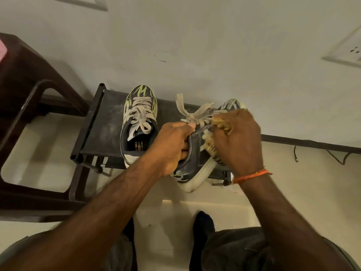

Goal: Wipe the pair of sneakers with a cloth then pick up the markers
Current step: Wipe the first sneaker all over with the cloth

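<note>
Two dark sneakers with yellow-green streaks and pale laces are on a black rack (101, 122). The left sneaker (139, 122) stands flat on the rack. The right sneaker (195, 167) is tilted on its side, its pale sole toward the rack's front edge. My left hand (172, 145) grips that sneaker by its collar. My right hand (238, 137) holds a yellowish cloth (220, 124), bunched and pressed against the shoe's side near the laces. No markers are in view.
A dark brown plastic chair (25, 106) stands left of the rack, against the pale wall. A wall socket (349, 51) is at the upper right. A loose black cable (338, 155) hangs at right. My socked feet (203, 227) are on the pale tile floor below.
</note>
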